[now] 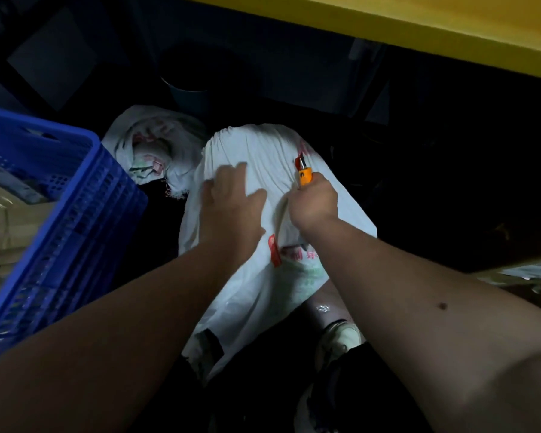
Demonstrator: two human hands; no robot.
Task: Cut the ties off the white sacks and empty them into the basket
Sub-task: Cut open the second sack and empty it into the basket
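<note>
Dark floor under a yellow surface (419, 23), blue basket (85, 195) at left.
Left hand (231, 201) presses the white sack (256, 151), fingers straight; right hand (313, 204) grips an orange knife (304, 175).

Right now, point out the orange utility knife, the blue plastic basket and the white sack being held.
orange utility knife (305, 176): head view, on its orange body.
blue plastic basket (85, 201): head view, on its slotted side wall.
white woven sack (256, 145): head view, on its bunched upper cloth.

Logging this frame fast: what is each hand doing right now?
Left hand: open, fingers spread, pressing on the sack.
Right hand: closed around the orange knife, blade out over the sack.
</note>
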